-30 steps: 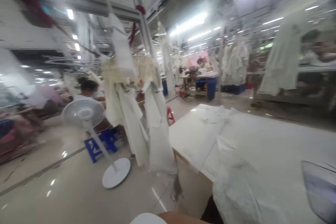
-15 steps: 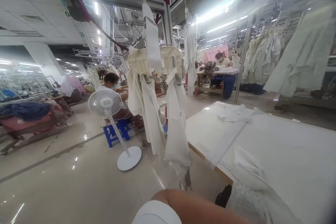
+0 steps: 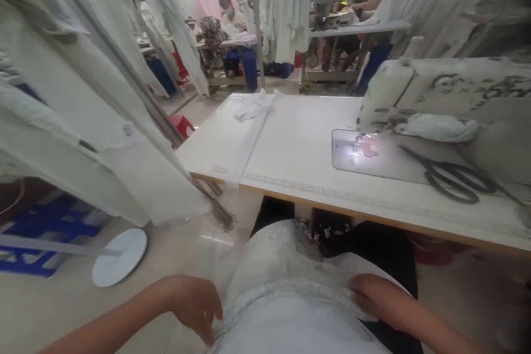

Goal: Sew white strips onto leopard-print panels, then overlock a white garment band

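Note:
A white garment (image 3: 269, 265) with a lacy, seamed band lies across my lap. My left hand (image 3: 193, 301) is at its left edge, fingers curled down and closed on the cloth. On the opposite side, my right hand (image 3: 369, 293) is closed on the garment's right part; motion blurs it and its fingertips are hidden. Beyond my lap stands a white sewing table (image 3: 290, 144). It carries a sewing machine (image 3: 448, 88) with its needle area lit, and black scissors (image 3: 452, 174) lie in front of the machine.
White garments (image 3: 136, 149) hang close on the left beside a metal pole. Below them are a blue stool (image 3: 53, 227) and a round white fan base (image 3: 120, 257). A strip of white fabric (image 3: 253, 105) lies on the table's far left. Two people work at machines farther back.
My view has swung right and down, from the hanging garments and fan to the sewing machine and my lap. Both hands are now visible on the white garment; before, only an arm showed.

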Available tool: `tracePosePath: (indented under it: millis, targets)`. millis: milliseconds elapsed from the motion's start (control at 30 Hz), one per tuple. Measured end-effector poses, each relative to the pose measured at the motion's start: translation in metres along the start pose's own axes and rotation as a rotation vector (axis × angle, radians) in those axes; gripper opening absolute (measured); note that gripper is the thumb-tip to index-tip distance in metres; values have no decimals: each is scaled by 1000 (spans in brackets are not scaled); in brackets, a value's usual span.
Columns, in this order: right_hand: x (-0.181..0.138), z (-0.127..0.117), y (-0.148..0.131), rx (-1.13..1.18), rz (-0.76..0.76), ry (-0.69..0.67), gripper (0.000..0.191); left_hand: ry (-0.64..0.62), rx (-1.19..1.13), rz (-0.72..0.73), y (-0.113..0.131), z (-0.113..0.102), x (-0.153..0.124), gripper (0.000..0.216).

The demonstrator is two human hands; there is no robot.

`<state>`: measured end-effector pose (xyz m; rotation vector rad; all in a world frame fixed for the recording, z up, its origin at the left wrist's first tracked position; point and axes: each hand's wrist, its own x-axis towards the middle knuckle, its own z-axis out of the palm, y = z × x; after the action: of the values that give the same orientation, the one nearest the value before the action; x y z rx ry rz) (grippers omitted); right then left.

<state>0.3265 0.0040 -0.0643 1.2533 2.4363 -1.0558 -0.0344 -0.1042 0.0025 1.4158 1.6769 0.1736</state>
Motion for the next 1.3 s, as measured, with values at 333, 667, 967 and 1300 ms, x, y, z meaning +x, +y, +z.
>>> tracePosePath:
  millis: [333,667,967,1300]
  targets:
    - [154,8,-34,282,-126,190,21,254,36,173,3,38,150,30]
    - [91,-40,-39,338,-310,-121,14,-379,-183,131,29,17,120,37]
    - [34,-85,-55,687,-364,-630,14,-870,-372,-170,47,12,88,39]
    - [38,-43,-63,958,-136,-527,30,-274,-32,316,75,-24,75,17]
